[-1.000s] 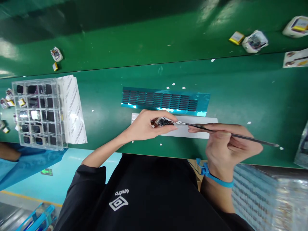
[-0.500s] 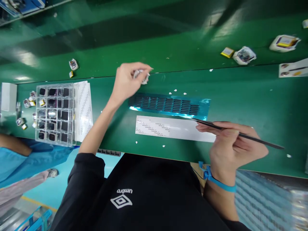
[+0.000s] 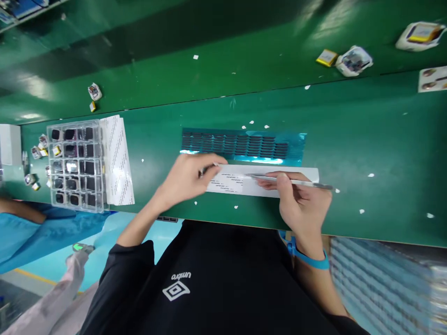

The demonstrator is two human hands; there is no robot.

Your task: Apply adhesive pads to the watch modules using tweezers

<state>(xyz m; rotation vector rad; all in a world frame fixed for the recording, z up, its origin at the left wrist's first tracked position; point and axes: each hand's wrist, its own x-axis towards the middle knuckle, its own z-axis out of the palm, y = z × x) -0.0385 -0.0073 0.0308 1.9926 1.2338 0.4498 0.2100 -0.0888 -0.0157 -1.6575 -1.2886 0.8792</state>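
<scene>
1. A green desk (image 3: 167, 186) runs from side to side. Below it, a bright blue floor (image 3: 136, 228) shows.
2. The left hand (image 3: 186, 181) is curled and closed around a small thing (image 3: 201, 172). The fingers hide most of it. A dark part peeks out, and a tiny white bit (image 3: 216, 164) shows at the fingertips. This hand is at the left end of a long white strip (image 3: 258, 187) with printed letters.
3. The right hand (image 3: 303, 200) grips thin metal tweezers (image 3: 296, 181). They point left, with their tip (image 3: 247, 175) over the strip. I cannot tell if the tip touches it.
4. Just past the strip is a shiny blue sheet (image 3: 296, 146) with rows of thin dark pieces (image 3: 240, 145). Little white dots (image 3: 252, 122) lie near it.
5. To the left are white printed papers (image 3: 118, 163), next to a clear tray (image 3: 80, 184) with dark squares in it. Small parts (image 3: 37, 152) lie past the tray, near a white box (image 3: 10, 144).
6. At the far right side, a yellow pack (image 3: 326, 57) is beside an open white shell (image 3: 354, 61). Another white shell (image 3: 407, 44) has a yellow pack on it.
7. Another person's blue sleeve (image 3: 66, 232) is at the lower left.
</scene>
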